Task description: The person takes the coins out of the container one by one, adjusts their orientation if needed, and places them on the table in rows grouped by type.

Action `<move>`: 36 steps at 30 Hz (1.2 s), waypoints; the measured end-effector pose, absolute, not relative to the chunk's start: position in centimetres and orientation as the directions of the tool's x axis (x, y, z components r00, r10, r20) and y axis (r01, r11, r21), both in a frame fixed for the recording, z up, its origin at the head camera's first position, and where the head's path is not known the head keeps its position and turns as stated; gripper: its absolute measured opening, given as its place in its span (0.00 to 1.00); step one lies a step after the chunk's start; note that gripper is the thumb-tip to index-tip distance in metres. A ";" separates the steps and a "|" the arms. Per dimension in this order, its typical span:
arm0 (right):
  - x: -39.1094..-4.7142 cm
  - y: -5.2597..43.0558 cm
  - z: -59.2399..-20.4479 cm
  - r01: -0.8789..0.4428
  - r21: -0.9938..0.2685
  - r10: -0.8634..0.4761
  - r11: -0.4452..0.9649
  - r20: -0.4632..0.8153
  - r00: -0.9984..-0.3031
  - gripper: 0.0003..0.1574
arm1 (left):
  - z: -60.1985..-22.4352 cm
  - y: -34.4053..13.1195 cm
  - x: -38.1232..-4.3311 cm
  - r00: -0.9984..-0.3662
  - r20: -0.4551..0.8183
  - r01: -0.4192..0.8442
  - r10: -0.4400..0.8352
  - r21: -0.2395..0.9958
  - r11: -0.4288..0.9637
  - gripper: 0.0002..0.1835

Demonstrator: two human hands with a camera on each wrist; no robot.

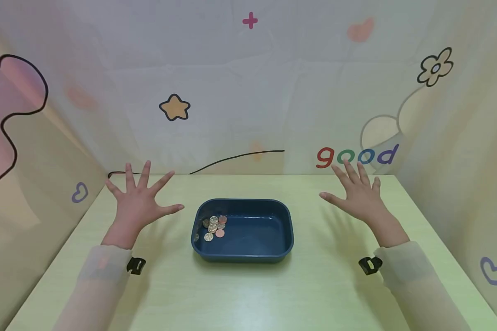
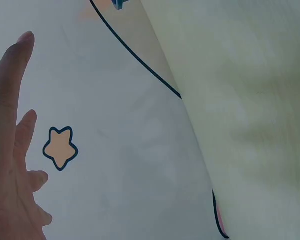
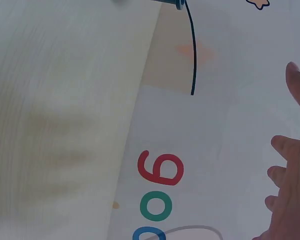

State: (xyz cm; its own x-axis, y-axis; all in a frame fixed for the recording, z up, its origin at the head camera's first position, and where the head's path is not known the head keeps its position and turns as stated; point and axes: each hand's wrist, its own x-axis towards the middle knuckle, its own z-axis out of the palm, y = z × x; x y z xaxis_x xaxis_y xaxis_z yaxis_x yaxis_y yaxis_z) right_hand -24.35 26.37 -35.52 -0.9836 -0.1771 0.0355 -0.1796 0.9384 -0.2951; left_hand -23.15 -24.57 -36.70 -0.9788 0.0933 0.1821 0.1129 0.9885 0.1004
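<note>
A dark blue rectangular tray with rounded corners stands in the middle of the table. Several coins, silver and copper coloured, lie together at its left end. To the left of the tray, my left hand is held above the table with its fingers spread wide, touching nothing. My right hand hovers on the other side, fingers also spread and holding nothing. In the left wrist view the left hand shows along the left edge; the right hand appears at the right edge of the right wrist view.
A pale wooden table carries the tray. Behind it hangs a light curtain printed with a star, hearts, a flower and the word "good". More printed cloth closes off the left and right sides. Each wrist wears a black strap.
</note>
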 end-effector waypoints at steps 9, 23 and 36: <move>-23.8 26.6 -37.4 -0.192 -0.280 -0.173 0.940 0.091 -0.981 0.60 | -37.9 -24.7 -22.6 -0.973 0.213 0.112 0.084 0.124 0.986 0.49; -22.7 26.4 -40.3 -0.227 -0.429 -0.169 0.875 0.169 -0.971 0.47 | -40.6 -24.4 -21.6 -0.979 0.202 0.084 0.031 0.259 0.962 0.39; -22.2 24.4 -40.6 -0.287 -0.555 -0.240 0.780 0.159 -0.958 0.37 | -43.8 -23.8 -20.8 -0.990 0.125 0.120 0.058 0.566 0.816 0.31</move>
State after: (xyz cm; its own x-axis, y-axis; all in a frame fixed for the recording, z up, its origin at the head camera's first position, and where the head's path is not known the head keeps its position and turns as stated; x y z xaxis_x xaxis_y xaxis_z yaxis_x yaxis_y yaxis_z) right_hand -22.21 24.38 -40.62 -0.9577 -0.2398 0.1588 -0.2875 0.7803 -0.5555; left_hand -20.76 -23.77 -43.79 -0.9904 0.0583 0.1255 0.1197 0.8157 0.5659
